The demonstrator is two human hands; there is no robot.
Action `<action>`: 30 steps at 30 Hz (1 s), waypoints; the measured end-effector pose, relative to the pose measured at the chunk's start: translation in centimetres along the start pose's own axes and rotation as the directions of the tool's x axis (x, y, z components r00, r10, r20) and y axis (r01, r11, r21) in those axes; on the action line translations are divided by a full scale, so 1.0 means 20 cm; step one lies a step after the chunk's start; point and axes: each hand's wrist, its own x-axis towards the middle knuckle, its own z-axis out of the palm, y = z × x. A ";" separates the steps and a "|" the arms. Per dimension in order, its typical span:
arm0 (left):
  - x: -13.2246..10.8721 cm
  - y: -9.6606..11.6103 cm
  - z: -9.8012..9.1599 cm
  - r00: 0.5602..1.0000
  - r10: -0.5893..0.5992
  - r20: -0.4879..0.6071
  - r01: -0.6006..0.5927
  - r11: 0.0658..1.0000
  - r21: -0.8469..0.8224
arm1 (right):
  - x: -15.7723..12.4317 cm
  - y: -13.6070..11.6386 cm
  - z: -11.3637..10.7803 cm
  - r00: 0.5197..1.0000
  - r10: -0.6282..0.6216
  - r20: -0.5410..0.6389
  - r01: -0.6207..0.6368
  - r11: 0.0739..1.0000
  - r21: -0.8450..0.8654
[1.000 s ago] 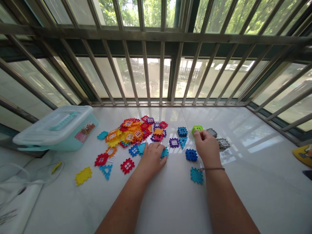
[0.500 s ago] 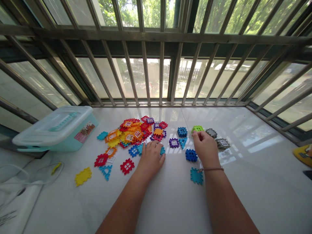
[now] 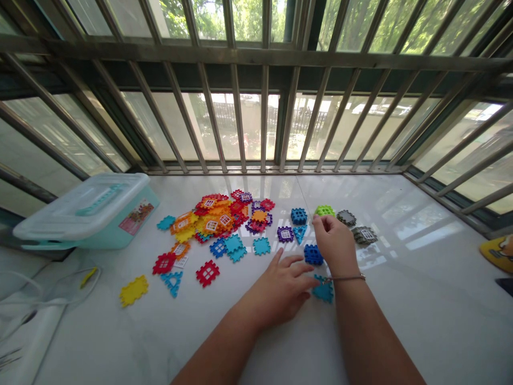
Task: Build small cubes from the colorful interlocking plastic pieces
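by blue block (image 3: 313,255) — right hand (image 3: 335,243) (left hand (image 3: 280,291) open)

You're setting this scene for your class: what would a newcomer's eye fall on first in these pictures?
First comes the bright heap of red, orange and yellow plastic interlocking grid pieces, in the middle of the glossy white ledge below steel window bars. Next come the bare left hand and right hand, to the lower right of the heap. At the far left sits a teal plastic storage box with a clear lid.

Royal-blue lattice tile (image 3: 313,255), teal notched tile (image 3: 323,293), lime-green tile (image 3: 324,210), red grid tile (image 3: 207,273), purple white-windowed tile (image 3: 285,234)
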 end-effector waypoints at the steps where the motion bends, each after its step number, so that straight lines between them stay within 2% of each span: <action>1: 0.00 0.02 0.01 0.999 0.030 0.031 -0.030 1.000 -0.001 | 0.00 0.00 0.00 1.000 -0.007 0.000 0.007 1.000 0.000; 3: 0.01 0.04 0.03 0.995 0.067 0.077 -0.066 0.998 -0.008 | 0.00 0.00 0.01 1.000 -0.012 0.001 0.012 1.000 0.000; 6: 0.00 0.03 0.04 0.994 0.055 0.093 -0.055 0.998 0.004 | 0.00 0.00 0.01 1.000 -0.002 0.010 0.002 1.000 -0.011; 12: 0.00 -0.04 -0.01 0.989 -0.147 0.017 0.145 0.986 0.082 | -0.01 0.01 -0.02 0.999 0.018 0.044 -0.010 0.985 -0.175; 17: 0.01 -0.10 0.01 0.976 -0.215 -0.046 0.219 0.968 0.121 | -0.04 0.06 -0.04 0.979 0.051 0.200 0.032 0.921 -0.388; 22: 0.02 -0.12 0.04 0.972 -0.227 -0.064 0.235 0.958 0.162 | -0.09 0.08 0.00 0.913 0.106 0.394 0.108 0.869 -0.484; 30: 0.02 -0.11 0.02 0.971 -0.234 -0.048 0.238 0.960 0.144 | -0.11 0.06 0.04 0.894 0.113 0.433 0.129 0.862 -0.491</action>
